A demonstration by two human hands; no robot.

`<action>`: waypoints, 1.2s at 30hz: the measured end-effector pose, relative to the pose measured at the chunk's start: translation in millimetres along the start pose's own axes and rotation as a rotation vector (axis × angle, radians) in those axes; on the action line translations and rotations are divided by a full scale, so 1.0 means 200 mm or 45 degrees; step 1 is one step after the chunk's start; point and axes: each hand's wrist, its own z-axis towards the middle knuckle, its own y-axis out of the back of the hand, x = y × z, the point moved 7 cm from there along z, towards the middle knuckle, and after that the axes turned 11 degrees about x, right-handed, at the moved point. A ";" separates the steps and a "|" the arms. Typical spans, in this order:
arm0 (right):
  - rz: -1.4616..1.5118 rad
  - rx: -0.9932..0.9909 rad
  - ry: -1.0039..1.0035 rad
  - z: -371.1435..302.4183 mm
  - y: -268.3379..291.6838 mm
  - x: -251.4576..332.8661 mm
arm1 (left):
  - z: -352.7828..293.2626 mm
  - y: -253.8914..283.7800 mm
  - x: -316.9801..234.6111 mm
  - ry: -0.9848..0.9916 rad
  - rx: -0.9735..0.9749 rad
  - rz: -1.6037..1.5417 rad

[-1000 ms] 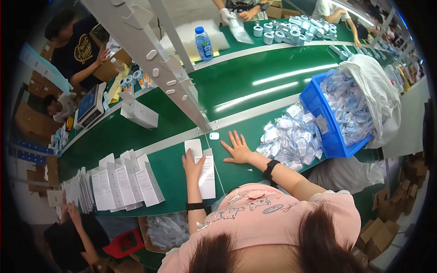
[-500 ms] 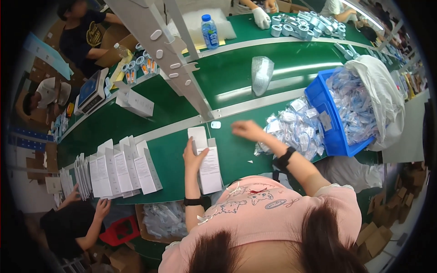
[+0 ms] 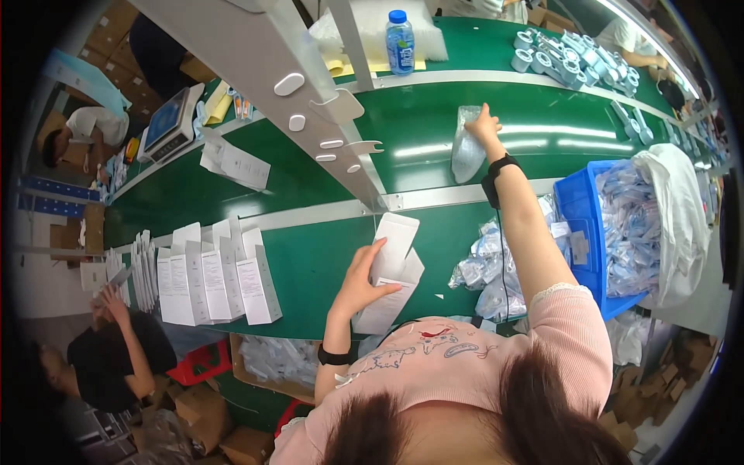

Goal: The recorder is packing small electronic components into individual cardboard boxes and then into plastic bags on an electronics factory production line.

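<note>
My left hand point(image 3: 363, 280) grips a white cardboard box point(image 3: 385, 308) near the table's front edge, its thumb across the printed front. The box is tilted, and its end flap point(image 3: 399, 231) stands up unfolded. My right arm stretches forward to a clear bubble-wrapped bundle point(image 3: 466, 159) on the green surface beyond the metal rail. My right hand point(image 3: 484, 128) is at the bundle's upper right edge with fingers spread; a firm hold does not show. What the wrap contains cannot be made out.
Several printed white boxes point(image 3: 260, 291) stand at the left. Bagged pale-blue parts point(image 3: 484, 260) lie beside a full blue bin point(image 3: 587, 256) at the right. A metal post point(image 3: 325, 116) rises ahead. A co-worker's hand point(image 3: 116, 302) is at the far left.
My right hand has moved forward from above the near table to the bubble-wrapped bundle. My left hand has tilted the white box. The view has shifted, and the bundle appears not to have moved.
</note>
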 end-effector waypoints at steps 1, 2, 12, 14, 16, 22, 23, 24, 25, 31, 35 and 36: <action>0.339 -0.037 0.118 0.03 0.00 -0.04 | 0.02 0.01 -0.06 -0.058 -0.013 0.009; 0.677 -0.084 0.228 0.04 0.00 -0.11 | 0.06 0.02 -0.12 -0.122 -0.017 0.016; 2.728 0.319 1.042 -1.18 0.80 0.24 | 0.17 0.01 -0.21 -0.184 -0.294 -0.226; 2.804 0.232 1.478 -1.39 0.91 0.31 | 0.16 -0.03 -0.23 -0.230 -0.301 -0.414; 2.862 0.307 1.631 -1.46 0.97 0.31 | 0.15 -0.07 -0.26 -0.219 -0.282 -0.385; 2.681 0.523 1.697 -1.62 0.91 0.41 | 0.05 -0.10 -0.22 -0.378 -0.403 -0.376; 2.677 0.494 1.698 -1.62 0.88 0.40 | 0.05 -0.12 -0.21 -0.388 -0.382 -0.375; 2.208 0.382 1.759 -1.64 0.84 0.42 | 0.05 -0.13 -0.19 -0.411 -0.418 -0.380; 1.743 0.275 1.768 -1.66 0.81 0.44 | 0.04 -0.13 -0.18 -0.433 -0.454 -0.386; 0.862 0.258 1.944 -1.87 0.74 0.46 | 0.03 -0.22 -0.29 -0.394 -0.293 0.030; 0.669 -0.256 1.609 -1.68 0.78 0.20 | -0.02 -0.04 -0.28 -0.786 -0.696 -0.273; 0.695 -0.347 1.316 -1.54 0.77 0.07 | -0.01 -0.05 -0.20 -0.642 -0.728 -0.192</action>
